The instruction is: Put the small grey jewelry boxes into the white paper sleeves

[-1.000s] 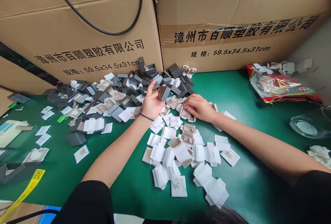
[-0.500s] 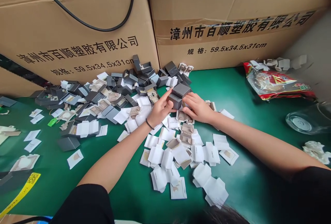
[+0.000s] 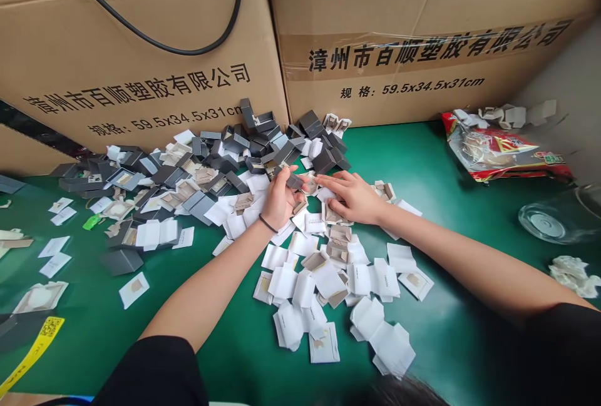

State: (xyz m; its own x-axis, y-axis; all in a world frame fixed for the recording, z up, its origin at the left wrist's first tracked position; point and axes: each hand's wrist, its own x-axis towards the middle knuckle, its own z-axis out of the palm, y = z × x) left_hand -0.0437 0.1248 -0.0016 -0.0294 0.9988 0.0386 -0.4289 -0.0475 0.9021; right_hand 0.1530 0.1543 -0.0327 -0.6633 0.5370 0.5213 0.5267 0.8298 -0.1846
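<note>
A small dark box (image 3: 295,181) is held in the left hand (image 3: 277,201), near piled dark boxes (image 3: 169,174).
The right hand (image 3: 355,198), fingers extended, is held just beside it; whether they touch cannot be told. In some of these boxes, pale inserts (image 3: 124,179) are seen.

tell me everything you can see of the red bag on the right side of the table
The red bag looks like glossy, crinkled plastic: red along its edges, with a pale or see-through middle and a small green-and-white label. It lies on the green table, unevenly spread. Pale folded card pieces sit on or against its far edge; which, I can't tell. Neither hand touches it.
</note>
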